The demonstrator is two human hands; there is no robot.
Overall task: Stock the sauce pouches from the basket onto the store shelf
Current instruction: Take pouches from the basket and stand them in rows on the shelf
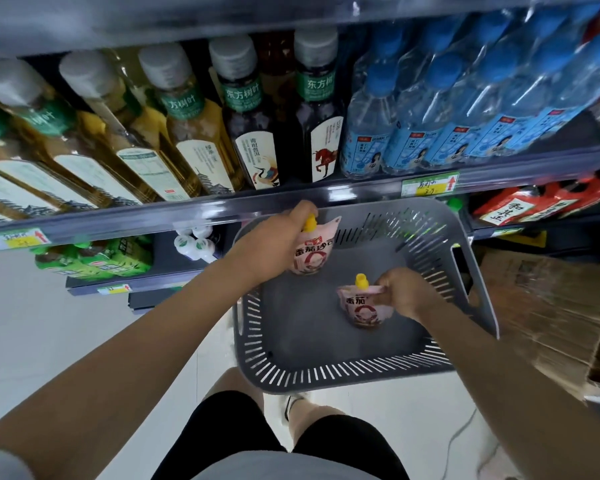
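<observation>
A grey slotted basket point(343, 372) sits low in front of the store shelf point(291, 199). Two pink sauce pouches with yellow caps are inside it. My left hand point(274, 244) grips the far pouch point(314, 252) by its top, near the basket's back wall. My right hand point(407, 294) pinches the top right corner of the near pouch point(362, 308), which stands upright in the basket's middle. The rest of the basket floor is bare.
Tea bottles point(187, 123) and blue-capped water bottles point(430, 109) fill the shelf above the basket. Green packs point(94, 259) and white-capped bottles point(194, 242) sit on lower shelves to the left. Red packets point(534, 202) lie at right, above a cardboard box point(551, 306). White floor is at the left.
</observation>
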